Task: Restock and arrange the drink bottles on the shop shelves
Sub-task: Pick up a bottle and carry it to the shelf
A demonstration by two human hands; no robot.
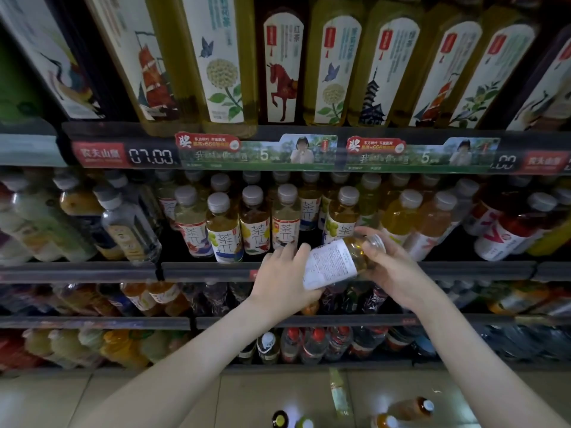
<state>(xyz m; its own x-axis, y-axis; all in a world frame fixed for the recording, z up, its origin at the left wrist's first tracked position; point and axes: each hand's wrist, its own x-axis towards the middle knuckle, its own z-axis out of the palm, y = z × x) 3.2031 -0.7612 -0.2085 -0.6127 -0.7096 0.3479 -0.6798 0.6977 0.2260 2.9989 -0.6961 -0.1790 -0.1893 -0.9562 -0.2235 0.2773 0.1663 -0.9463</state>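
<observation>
Both hands are clamped on one bottle (332, 262) of amber drink, held in the air just in front of the second shelf's front edge (200, 268). The bottle lies tilted, its white printed label facing the camera, the base down to the left and the cap up to the right. The left hand (282, 274) wraps round the base end, with its fingers curled over the label's edge. The right hand (398, 274) grips the neck end, with its fingers closed round the shoulder and the cap.

Behind the held bottle, a row of tea bottles (253, 223) with grey caps stands upright along the front of the second shelf. One of them is just behind the right hand's fingertips. Toward the left end of this shelf stands a clear water bottle (129, 223), and toward the right end stand red-labelled bottles (500, 233).

The top shelf carries tall bottles (282, 66) with illustrated white labels, set side by side above a price rail (262, 152) that shows printed strips and a digital price. Below the hands, the third shelf holds more drinks, blurred and partly hidden by the forearms. The bottom shelf holds red-capped bottles (315, 341) near its middle.

On the floor (154, 396), near the lower edge of the view, loose bottles (411, 407) lie between the two forearms.
</observation>
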